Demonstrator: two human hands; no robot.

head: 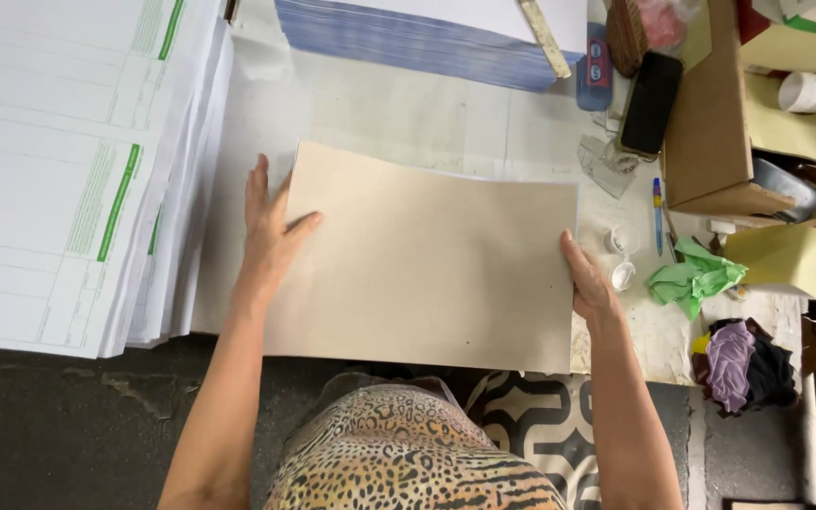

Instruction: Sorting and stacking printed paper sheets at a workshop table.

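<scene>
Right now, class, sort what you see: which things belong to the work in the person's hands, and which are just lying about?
In hand:
left hand and right hand on the edges of the tan card sheet
stack of printed forms beside it

Lying about:
black phone
blue pen
green cloth
cardboard box

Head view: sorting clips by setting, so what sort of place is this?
Probably a print or binding workshop: stacks of printed forms, a blue-edged paper stack, and a board cover squared by both hands.
</scene>
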